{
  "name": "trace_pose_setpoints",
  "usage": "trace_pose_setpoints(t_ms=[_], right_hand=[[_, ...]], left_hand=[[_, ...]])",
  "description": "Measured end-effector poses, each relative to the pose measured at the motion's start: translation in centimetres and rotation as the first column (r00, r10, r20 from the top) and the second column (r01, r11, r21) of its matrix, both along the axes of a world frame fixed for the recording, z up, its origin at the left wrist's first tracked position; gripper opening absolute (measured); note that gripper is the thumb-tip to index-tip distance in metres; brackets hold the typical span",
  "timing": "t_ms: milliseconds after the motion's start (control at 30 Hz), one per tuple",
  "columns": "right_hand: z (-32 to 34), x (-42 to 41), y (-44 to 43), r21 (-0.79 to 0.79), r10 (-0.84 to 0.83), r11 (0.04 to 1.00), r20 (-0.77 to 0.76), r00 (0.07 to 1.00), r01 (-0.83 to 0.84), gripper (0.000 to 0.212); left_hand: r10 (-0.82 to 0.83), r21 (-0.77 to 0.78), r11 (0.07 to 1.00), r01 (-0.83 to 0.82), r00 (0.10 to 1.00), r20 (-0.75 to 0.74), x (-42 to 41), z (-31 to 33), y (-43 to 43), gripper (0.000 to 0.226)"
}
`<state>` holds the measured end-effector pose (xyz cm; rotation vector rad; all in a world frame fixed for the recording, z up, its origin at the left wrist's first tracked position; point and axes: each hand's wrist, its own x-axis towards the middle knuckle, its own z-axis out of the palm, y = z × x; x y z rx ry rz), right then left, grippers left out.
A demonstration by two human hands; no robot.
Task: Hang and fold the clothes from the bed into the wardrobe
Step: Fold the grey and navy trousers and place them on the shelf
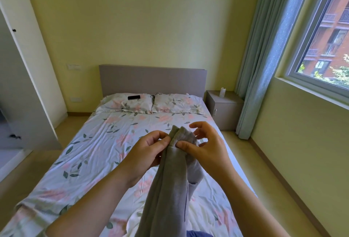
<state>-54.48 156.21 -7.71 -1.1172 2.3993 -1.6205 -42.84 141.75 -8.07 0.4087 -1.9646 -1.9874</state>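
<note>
Head view: long grey knit garment (170, 189) held up over near half of bed with floral sheet (90, 153), lower part trailing toward foot edge. Left hand (149, 149) pinches top hem; right hand (205, 142) pinches same hem with thumb, other fingers loosely spread. Likely step: aligning edges for fold. Next move calls for matching hems, then laying flat or carrying to white wardrobe (28, 85), door open beyond bed's left edge. Black phone (134, 97) on left pillow at head end, grey nightstand (224, 110) beyond right head corner; neither in way.
</note>
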Motion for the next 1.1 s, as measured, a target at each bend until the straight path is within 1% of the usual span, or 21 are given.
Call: trace_pose_setpoints(t_ms=[67,167,200,233,300,367,433,500,600,633,667,733,767,833,900,933,1000,1067,1100], right_hand=[[-0.2,0.0,-0.1,0.013,0.029,1.000,-0.016,0.999,-0.028,0.050],[-0.3,0.2,-0.2,-0.055,0.054,0.997,0.002,0.999,-0.053,0.041],[-0.3,0.2,-0.3,-0.071,0.067,0.995,0.011,0.998,-0.066,0.039],[-0.3,0.2,-0.3,-0.083,0.088,0.993,0.025,0.996,-0.086,0.038],[-0.5,-0.1,-0.2,-0.091,0.147,0.986,0.053,0.988,-0.142,0.035],[-0.8,-0.7,0.4,-0.060,0.215,0.976,0.080,0.973,-0.211,0.032],[-1.1,-1.4,1.2,0.023,0.279,0.959,0.122,0.953,-0.284,0.035],[-1.6,-2.1,2.1,0.147,0.307,0.934,0.140,0.942,-0.326,0.037],[-2.6,-2.5,2.8,0.373,0.314,0.870,0.083,0.946,-0.322,0.038],[-2.9,-2.4,2.9,0.426,0.318,0.850,0.054,0.947,-0.310,0.036],[-3.1,-2.4,2.9,0.447,0.319,0.842,0.037,0.947,-0.301,0.033],[-3.4,-2.2,3.0,0.434,0.307,0.854,0.023,0.951,-0.287,0.024],[-3.4,-2.1,3.0,0.420,0.300,0.865,0.006,0.954,-0.274,0.019],[-3.4,-1.9,3.1,0.389,0.292,0.887,-0.053,0.955,-0.249,0.011],[-3.3,-1.7,3.2,0.350,0.280,0.910,-0.121,0.952,-0.223,0.023],[-3.2,-1.8,3.3,0.335,0.271,0.919,-0.150,0.951,-0.209,0.027],[-2.9,-2.0,3.4,0.301,0.260,0.934,-0.205,0.944,-0.192,0.030],[-2.5,-2.1,3.3,0.275,0.252,0.944,-0.238,0.938,-0.183,0.022],[-2.3,-2.2,3.2,0.279,0.256,0.942,-0.240,0.937,-0.186,0.016]], left_hand=[[-0.039,0.029,0.999,0.039,0.999,-0.011,0.3,0.2,-0.1,0.025],[-0.107,0.024,0.994,0.107,0.994,-0.011,0.6,0.5,-0.5,0.040],[-0.111,0.009,0.994,0.111,0.994,-0.007,0.7,0.6,-0.7,0.041],[-0.102,-0.012,0.995,0.102,0.995,-0.006,0.6,0.7,-0.9,0.039],[-0.055,-0.051,0.997,0.054,0.998,-0.022,0.6,0.7,-1.3,0.024],[-0.008,-0.086,0.996,0.003,0.999,-0.049,0.6,0.5,-1.8,0.013],[0.014,-0.109,0.994,-0.023,0.997,-0.075,0.7,0.5,-2.2,0.015],[0.021,-0.105,0.994,-0.033,0.994,-0.111,0.7,0.5,-2.7,0.019],[0.035,-0.100,0.994,-0.050,0.989,-0.146,0.7,0.6,-3.1,0.014],[0.039,-0.096,0.994,-0.054,0.987,-0.154,0.6,0.5,-3.2,0.014],[0.040,-0.088,0.995,-0.055,0.987,-0.159,0.6,0.6,-3.4,0.014],[0.048,-0.085,0.994,-0.062,0.987,-0.152,0.8,0.7,-3.5,0.016],[0.058,-0.108,0.991,-0.074,0.988,-0.141,0.9,0.8,-3.6,0.020],[0.091,-0.235,0.965,-0.113,0.991,-0.099,1.3,1.0,-4.1,0.020],[0.117,-0.375,0.919,-0.119,0.993,-0.030,1.8,0.9,-5.0,0.013],[0.105,-0.409,0.908,-0.088,0.994,0.019,2.1,0.8,-5.4,0.016],[0.023,-0.404,0.915,0.023,0.994,0.109,2.9,0.2,-5.8,0.027],[-0.068,-0.355,0.928,0.113,0.988,0.137,3.6,-0.5,-5.6,0.047],[-0.076,-0.354,0.928,0.118,0.989,0.129,3.8,-0.9,-5.4,0.052]])
